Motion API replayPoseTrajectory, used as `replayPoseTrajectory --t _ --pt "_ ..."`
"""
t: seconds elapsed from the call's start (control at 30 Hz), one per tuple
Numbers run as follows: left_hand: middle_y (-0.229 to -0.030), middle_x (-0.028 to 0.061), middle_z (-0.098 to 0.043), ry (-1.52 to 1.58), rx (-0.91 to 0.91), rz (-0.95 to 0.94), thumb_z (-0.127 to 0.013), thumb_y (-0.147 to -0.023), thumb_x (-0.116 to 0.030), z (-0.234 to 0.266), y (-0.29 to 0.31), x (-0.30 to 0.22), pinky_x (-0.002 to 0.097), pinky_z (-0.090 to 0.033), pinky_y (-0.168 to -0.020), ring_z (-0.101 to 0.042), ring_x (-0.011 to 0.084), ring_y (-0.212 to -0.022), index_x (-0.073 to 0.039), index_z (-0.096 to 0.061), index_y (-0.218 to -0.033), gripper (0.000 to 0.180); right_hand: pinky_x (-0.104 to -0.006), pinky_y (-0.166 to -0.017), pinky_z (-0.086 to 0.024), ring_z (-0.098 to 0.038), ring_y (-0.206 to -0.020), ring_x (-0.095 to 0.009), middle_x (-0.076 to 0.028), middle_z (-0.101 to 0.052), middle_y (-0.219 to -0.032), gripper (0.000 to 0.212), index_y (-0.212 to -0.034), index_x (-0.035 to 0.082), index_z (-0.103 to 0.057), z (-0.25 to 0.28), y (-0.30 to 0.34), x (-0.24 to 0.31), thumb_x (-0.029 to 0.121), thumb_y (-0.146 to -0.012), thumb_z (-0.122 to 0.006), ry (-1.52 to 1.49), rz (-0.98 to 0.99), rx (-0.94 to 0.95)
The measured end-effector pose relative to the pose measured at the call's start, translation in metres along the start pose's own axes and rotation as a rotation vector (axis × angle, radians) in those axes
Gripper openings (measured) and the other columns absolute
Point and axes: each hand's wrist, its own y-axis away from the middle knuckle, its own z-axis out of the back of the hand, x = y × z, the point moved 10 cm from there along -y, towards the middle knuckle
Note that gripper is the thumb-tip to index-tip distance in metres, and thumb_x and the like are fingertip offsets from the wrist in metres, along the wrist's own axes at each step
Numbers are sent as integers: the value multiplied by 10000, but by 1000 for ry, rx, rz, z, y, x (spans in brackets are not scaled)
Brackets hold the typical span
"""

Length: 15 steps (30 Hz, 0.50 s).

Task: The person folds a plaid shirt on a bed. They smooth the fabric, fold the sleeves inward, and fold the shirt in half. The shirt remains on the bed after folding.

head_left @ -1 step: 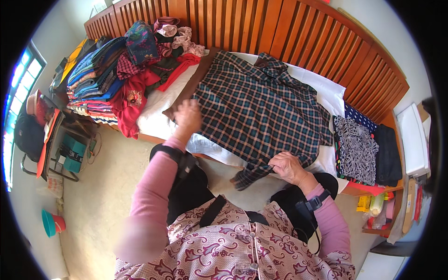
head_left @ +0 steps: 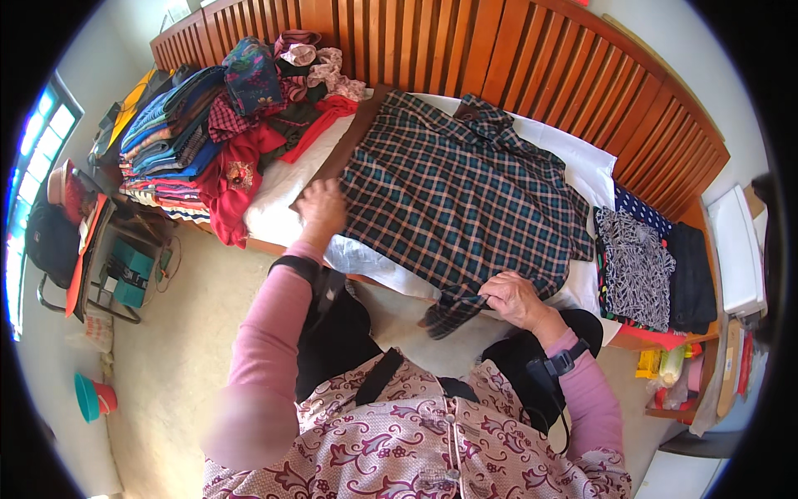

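Creased, checkered plaid shirt [head_left: 465, 191]: our right hand [head_left: 514, 300] is pinching its slender sleeve [head_left: 454, 314]. Our left hand [head_left: 323, 208], half-curled, is lying at the plain brown border [head_left: 349, 145], grip unclear.

Plaid garment [head_left: 474, 191] spread on white cloth [head_left: 270, 195], both hands at its near edge.
Left hand [head_left: 322, 208] toward 10 o'clock, at the brown hem [head_left: 351, 143], grip unclear; right hand [head_left: 514, 298] toward 4, pinching a sleeve [head_left: 457, 313] that hangs past the cloth. Farther out at 10, stacked folded clothes [head_left: 174, 133] beside loose red clothing [head_left: 229, 183]; patterned folded piece [head_left: 636, 262] at 3; slatted wood panel [head_left: 416, 46] along 12 to 2.
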Motion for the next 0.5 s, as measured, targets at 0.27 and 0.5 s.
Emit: replayPoseTrajectory --t 0.27,0.5 --pt "-1376 202 -539 254 208 288 -734 -908 -357 -32 -21 72 536 -467 -1015 -510 384 -1325 -4 -512 -1282 560 -298 -708 -476 -567 -725 -162 -103 -598 -797 156 -1005 -24 -653 21 -1 -29 52 -919 -547 -498 -275 -34" --pt "-1039 130 -626 193 -616 -258 -711 -845 -151 77 27 -27 473 -558 -817 -677 344 -928 -74 -612 -1116 298 -313 -654 -425 -455 -688 -122 -60 -476 -697 151 -963 -21 -623 37 -5 -49 107 -958 -545 -557 -356 -120"
